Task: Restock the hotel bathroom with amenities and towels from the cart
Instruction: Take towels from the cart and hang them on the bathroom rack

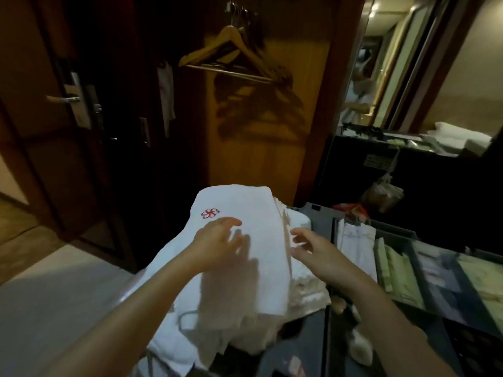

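Observation:
A folded white towel [253,210] with a red embroidered logo lies on top of a pile of white towels on the grey cart [321,213]. My left hand [217,238] hovers just over the towel near the logo, fingers spread and loosely bent, casting a shadow on the cloth. My right hand [313,248] is at the towel's right edge, fingers relaxed and holding nothing. More folded towels [307,281] are stacked under and to the right of the top one.
The cart's tray [408,268] at right holds compartments of packets and papers. An open wardrobe with wooden hangers [231,50] stands ahead, a dark door with a handle [65,99] at left. A dark counter [394,148] with white towels [460,137] and a mirror lies at back right.

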`<state>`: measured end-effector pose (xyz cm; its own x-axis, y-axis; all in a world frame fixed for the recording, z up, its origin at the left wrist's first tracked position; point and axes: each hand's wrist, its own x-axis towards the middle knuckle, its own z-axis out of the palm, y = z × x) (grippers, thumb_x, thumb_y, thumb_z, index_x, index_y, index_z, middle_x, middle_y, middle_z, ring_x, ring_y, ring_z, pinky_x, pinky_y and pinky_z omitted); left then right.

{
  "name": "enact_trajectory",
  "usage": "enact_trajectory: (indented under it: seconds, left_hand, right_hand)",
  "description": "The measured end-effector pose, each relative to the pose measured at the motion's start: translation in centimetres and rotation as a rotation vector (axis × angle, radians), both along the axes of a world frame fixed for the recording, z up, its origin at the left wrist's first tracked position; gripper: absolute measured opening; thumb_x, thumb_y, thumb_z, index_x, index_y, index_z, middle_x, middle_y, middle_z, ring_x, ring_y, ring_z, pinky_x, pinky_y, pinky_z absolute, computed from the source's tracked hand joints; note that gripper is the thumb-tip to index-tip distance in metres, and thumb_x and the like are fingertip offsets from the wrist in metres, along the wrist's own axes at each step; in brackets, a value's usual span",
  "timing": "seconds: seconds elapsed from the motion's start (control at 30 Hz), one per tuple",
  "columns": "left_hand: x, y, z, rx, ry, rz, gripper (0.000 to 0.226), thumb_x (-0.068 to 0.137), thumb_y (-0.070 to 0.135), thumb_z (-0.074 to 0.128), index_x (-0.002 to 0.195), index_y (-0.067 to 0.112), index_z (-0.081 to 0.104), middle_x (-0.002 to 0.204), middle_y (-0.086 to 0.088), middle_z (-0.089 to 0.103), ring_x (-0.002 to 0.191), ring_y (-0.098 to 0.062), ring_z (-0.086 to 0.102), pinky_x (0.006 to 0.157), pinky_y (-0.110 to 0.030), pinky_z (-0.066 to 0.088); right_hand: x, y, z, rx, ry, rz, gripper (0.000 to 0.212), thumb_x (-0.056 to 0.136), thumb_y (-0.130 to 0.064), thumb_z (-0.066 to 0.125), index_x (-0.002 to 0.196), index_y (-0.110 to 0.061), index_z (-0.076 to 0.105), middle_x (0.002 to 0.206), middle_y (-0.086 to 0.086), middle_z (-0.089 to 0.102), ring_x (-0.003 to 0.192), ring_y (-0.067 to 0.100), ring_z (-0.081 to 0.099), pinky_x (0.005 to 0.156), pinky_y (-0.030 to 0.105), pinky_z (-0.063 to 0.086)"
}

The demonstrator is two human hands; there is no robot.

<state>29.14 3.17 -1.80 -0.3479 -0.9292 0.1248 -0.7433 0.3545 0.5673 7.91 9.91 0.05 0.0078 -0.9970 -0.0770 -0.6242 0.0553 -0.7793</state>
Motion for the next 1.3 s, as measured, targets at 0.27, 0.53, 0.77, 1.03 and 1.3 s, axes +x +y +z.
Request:
enact_trajectory:
  seconds: [0.27,0.53,0.77,1.03,1.3]
  left_hand:
    - [0.4,-2.9,-7.0,-0.198,-0.038,0.133,0.076,0.079,0.06,0.006,0.143,0.03,0.034,0.155,0.005,0.024,0.144,-0.013,0.015,0.113,-0.037,0.012]
    - [0.6,-3.2,-7.6,-0.189,-0.054,0.183,0.078,0.077,0.062,0.006,0.144,0.031,0.03,0.155,0.005,0.023,0.144,-0.014,0.013,0.113,-0.039,0.012]
    - [0.3,-2.9,-7.2,-0.161,-0.084,0.18,0.069,0.083,0.058,0.014,0.145,0.029,0.028,0.155,0.003,0.022,0.144,-0.016,0.013,0.114,-0.041,0.012]
    - [1.6,-2.0,-5.4,-0.076,0.079,0.18,0.059,0.094,0.046,0.041,0.146,0.023,0.024,0.156,-0.002,0.019,0.144,-0.02,0.014,0.116,-0.044,0.013]
    - [1.8,0.6,-7.3,0.19,0.603,0.362,0.08,0.088,0.034,0.059,0.148,0.02,0.008,0.153,-0.005,0.023,0.138,-0.026,0.029,0.112,-0.042,0.029]
  right_hand:
    - [2.0,-5.9,-3.5,0.08,-0.432,-0.297,0.04,0.095,-0.024,0.051,0.134,-0.021,0.044,0.129,0.0,0.053,0.114,0.022,0.055,0.101,0.043,0.045]
    - [2.7,-5.4,-4.9,0.251,-0.521,-0.062,0.033,0.088,-0.024,0.063,0.12,-0.021,0.054,0.108,-0.007,0.066,0.094,0.009,0.065,0.071,0.021,0.055]
    - [2.9,-4.2,-4.6,0.219,-0.509,-0.073,0.043,0.091,-0.022,0.059,0.132,-0.018,0.046,0.118,-0.004,0.061,0.101,0.011,0.061,0.08,0.023,0.052]
    - [-0.2,-3.5,-1.5,0.11,-0.502,-0.302,0.017,0.092,-0.022,0.056,0.107,-0.014,0.062,0.091,-0.002,0.066,0.075,0.01,0.062,0.053,0.022,0.048]
    - [-0.4,-1.8,-3.4,0.141,-0.744,-0.406,0.015,0.092,-0.015,0.055,0.106,-0.011,0.061,0.095,0.006,0.07,0.086,0.023,0.067,0.067,0.034,0.053]
